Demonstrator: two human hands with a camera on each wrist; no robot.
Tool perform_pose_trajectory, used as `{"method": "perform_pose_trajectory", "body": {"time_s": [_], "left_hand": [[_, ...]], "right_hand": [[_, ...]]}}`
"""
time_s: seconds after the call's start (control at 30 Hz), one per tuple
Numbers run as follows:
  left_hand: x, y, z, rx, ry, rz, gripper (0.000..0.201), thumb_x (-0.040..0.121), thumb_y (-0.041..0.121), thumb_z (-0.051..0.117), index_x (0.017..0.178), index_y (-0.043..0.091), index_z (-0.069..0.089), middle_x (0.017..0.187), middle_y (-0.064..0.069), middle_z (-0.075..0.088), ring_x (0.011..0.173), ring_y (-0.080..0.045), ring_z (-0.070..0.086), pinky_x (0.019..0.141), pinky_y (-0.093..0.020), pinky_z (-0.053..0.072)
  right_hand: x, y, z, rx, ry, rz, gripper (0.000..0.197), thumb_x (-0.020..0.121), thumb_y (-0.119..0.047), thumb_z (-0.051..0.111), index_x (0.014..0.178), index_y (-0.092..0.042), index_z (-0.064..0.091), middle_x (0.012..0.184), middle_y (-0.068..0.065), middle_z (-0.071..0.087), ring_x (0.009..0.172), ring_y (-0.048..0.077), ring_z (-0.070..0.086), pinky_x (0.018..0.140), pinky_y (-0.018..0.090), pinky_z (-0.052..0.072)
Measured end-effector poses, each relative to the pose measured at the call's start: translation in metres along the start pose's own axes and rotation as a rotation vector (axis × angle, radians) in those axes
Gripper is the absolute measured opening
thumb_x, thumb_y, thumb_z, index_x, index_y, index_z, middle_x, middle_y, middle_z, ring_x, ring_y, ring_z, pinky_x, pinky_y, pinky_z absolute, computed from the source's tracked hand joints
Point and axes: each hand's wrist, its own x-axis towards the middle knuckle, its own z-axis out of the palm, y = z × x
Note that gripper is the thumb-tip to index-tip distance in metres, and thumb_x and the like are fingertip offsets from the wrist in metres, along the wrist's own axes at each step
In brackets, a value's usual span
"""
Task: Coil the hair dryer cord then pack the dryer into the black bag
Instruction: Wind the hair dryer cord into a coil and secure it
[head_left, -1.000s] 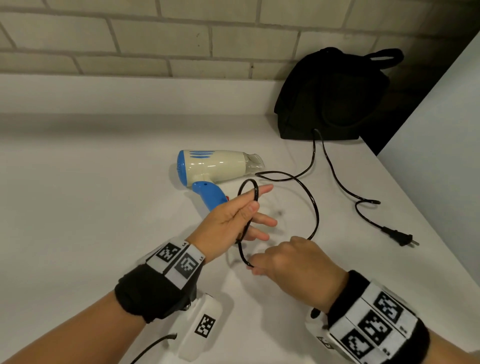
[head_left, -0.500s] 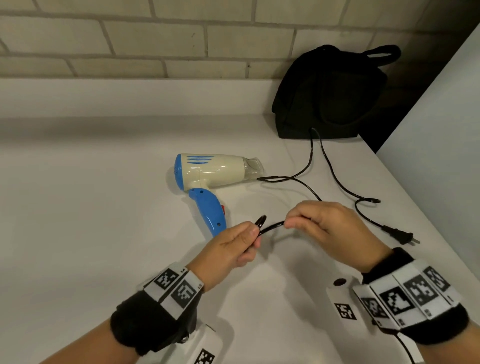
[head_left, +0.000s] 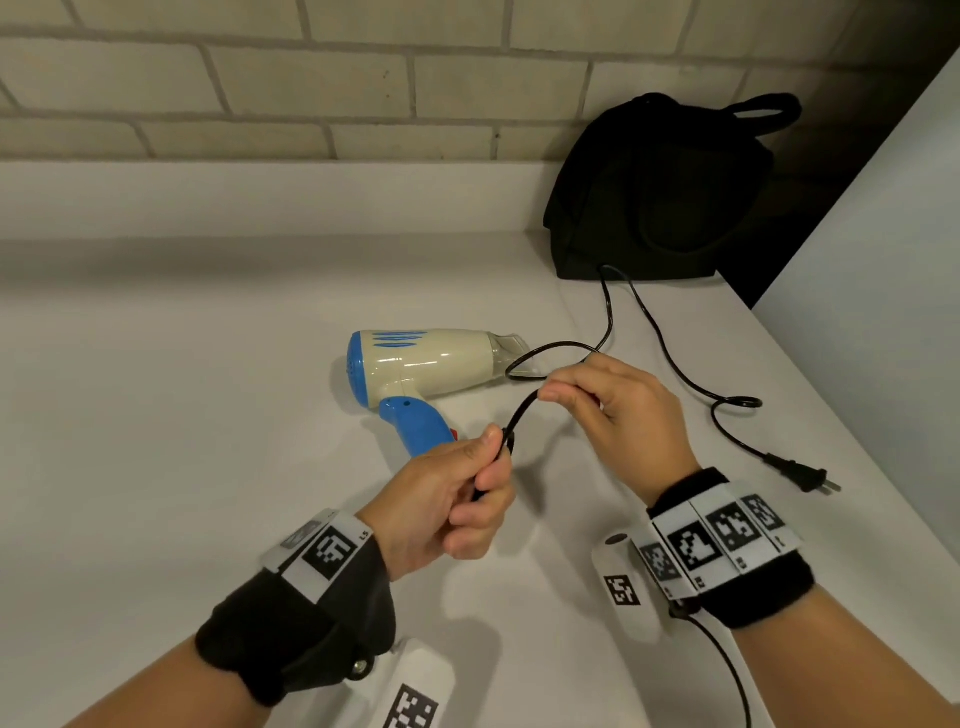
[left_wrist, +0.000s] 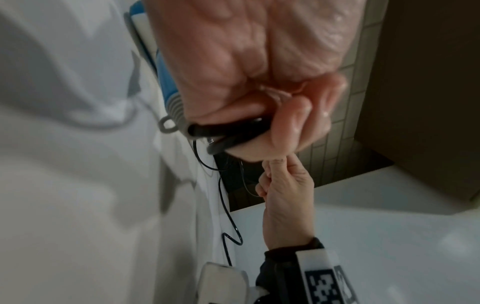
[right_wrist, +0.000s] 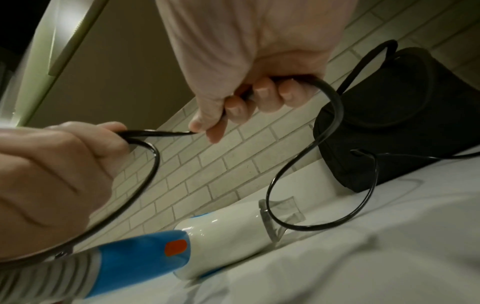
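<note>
A cream and blue hair dryer (head_left: 426, 364) lies on its side on the white counter (head_left: 156, 415), nozzle pointing right. Its black cord (head_left: 670, 358) runs from the handle through both hands, loops past the nozzle, reaches the black bag (head_left: 660, 192) at the back right and ends at the plug (head_left: 802, 475) near the counter's right edge. My left hand (head_left: 452, 499) grips a small coil of cord (left_wrist: 233, 133) just in front of the blue handle (right_wrist: 135, 257). My right hand (head_left: 618, 410) pinches the cord (right_wrist: 335, 107) a short way along, above the counter.
A brick wall (head_left: 311, 104) and a low white ledge (head_left: 208, 197) run along the back. A pale panel (head_left: 883, 312) stands at the right, past the counter's edge. The bag's handle loop (head_left: 763, 106) sticks up at its top right.
My right hand slid along the cord, up and away to the right, drawing a length taut from the left hand. The left hand closed round the small loop it held.
</note>
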Motion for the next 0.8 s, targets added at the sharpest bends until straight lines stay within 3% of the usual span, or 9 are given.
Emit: {"method": "perform_pose_trajectory", "body": {"time_s": [0.2, 0.33, 0.43, 0.5, 0.57, 0.63, 0.67, 0.73, 0.8], "left_hand": [[0.006, 0.002, 0.006, 0.037, -0.050, 0.008, 0.044, 0.080, 0.048, 0.035, 0.044, 0.022, 0.038, 0.033, 0.008, 0.031, 0.026, -0.007, 0.028, 0.033, -0.012, 0.029], [0.003, 0.007, 0.004, -0.074, -0.049, 0.077, 0.045, 0.081, 0.046, 0.034, 0.044, 0.021, 0.037, 0.032, 0.009, 0.031, 0.026, -0.006, 0.029, 0.033, -0.013, 0.030], [0.000, 0.016, 0.006, -0.306, 0.038, 0.200, 0.049, 0.085, 0.048, 0.036, 0.046, 0.020, 0.037, 0.033, 0.009, 0.033, 0.027, -0.005, 0.031, 0.031, -0.014, 0.031], [0.000, 0.020, 0.009, -0.391, 0.103, 0.258, 0.047, 0.083, 0.046, 0.034, 0.044, 0.019, 0.039, 0.033, 0.008, 0.035, 0.028, -0.006, 0.039, 0.033, -0.013, 0.036], [0.001, 0.020, 0.013, -0.383, 0.135, 0.323, 0.044, 0.078, 0.044, 0.034, 0.043, 0.019, 0.042, 0.036, 0.006, 0.042, 0.037, -0.009, 0.053, 0.039, -0.016, 0.046], [0.004, 0.018, 0.018, -0.294, 0.139, 0.369, 0.043, 0.075, 0.045, 0.035, 0.042, 0.020, 0.044, 0.046, 0.003, 0.055, 0.059, -0.015, 0.068, 0.052, -0.021, 0.056], [0.006, 0.016, 0.020, -0.219, 0.142, 0.375, 0.043, 0.074, 0.046, 0.034, 0.042, 0.021, 0.045, 0.054, 0.002, 0.063, 0.072, -0.017, 0.070, 0.061, -0.023, 0.058], [0.010, 0.006, 0.024, 0.015, 0.170, 0.365, 0.048, 0.078, 0.052, 0.030, 0.044, 0.021, 0.046, 0.071, 0.003, 0.072, 0.087, -0.015, 0.067, 0.078, -0.024, 0.056], [0.013, -0.008, 0.025, 0.318, 0.228, 0.393, 0.048, 0.086, 0.054, 0.025, 0.052, 0.024, 0.041, 0.078, 0.013, 0.072, 0.092, -0.010, 0.064, 0.089, -0.023, 0.048]], "right_hand": [[0.004, 0.007, 0.000, 0.058, -0.029, 0.102, 0.029, 0.078, -0.052, 0.053, 0.084, -0.029, 0.070, 0.079, -0.003, 0.068, 0.074, 0.017, 0.061, 0.063, 0.037, 0.050], [0.000, 0.002, 0.007, 0.065, -0.303, 0.193, 0.029, 0.089, -0.043, 0.045, 0.083, -0.025, 0.067, 0.072, -0.010, 0.062, 0.072, 0.015, 0.056, 0.069, 0.033, 0.045], [-0.011, -0.004, 0.011, 0.011, -0.610, 0.174, 0.030, 0.095, -0.037, 0.031, 0.099, -0.023, 0.057, 0.066, -0.011, 0.052, 0.070, 0.018, 0.052, 0.070, 0.034, 0.044], [-0.018, -0.007, 0.018, -0.079, -0.753, 0.098, 0.029, 0.097, -0.031, 0.027, 0.111, -0.017, 0.048, 0.077, 0.002, 0.059, 0.075, 0.024, 0.054, 0.075, 0.036, 0.045], [-0.026, -0.014, 0.028, -0.204, -0.763, -0.034, 0.039, 0.096, -0.032, 0.020, 0.114, -0.009, 0.045, 0.088, 0.014, 0.065, 0.079, 0.033, 0.059, 0.077, 0.040, 0.045], [-0.035, -0.023, 0.038, -0.319, -0.737, -0.139, 0.043, 0.090, -0.029, 0.022, 0.097, -0.003, 0.055, 0.076, 0.015, 0.068, 0.065, 0.032, 0.063, 0.064, 0.036, 0.050], [-0.040, -0.028, 0.040, -0.381, -0.745, -0.166, 0.040, 0.084, -0.025, 0.026, 0.079, -0.004, 0.060, 0.059, 0.011, 0.066, 0.049, 0.026, 0.061, 0.051, 0.028, 0.048], [-0.047, -0.035, 0.042, -0.446, -0.565, -0.311, 0.037, 0.073, -0.024, 0.032, 0.050, -0.013, 0.059, 0.036, 0.002, 0.055, 0.028, 0.017, 0.050, 0.035, 0.018, 0.036], [-0.051, -0.041, 0.040, -0.411, -0.506, -0.407, 0.027, 0.069, -0.020, 0.044, 0.050, -0.013, 0.062, 0.040, 0.003, 0.059, 0.033, 0.020, 0.054, 0.037, 0.020, 0.040]]}}
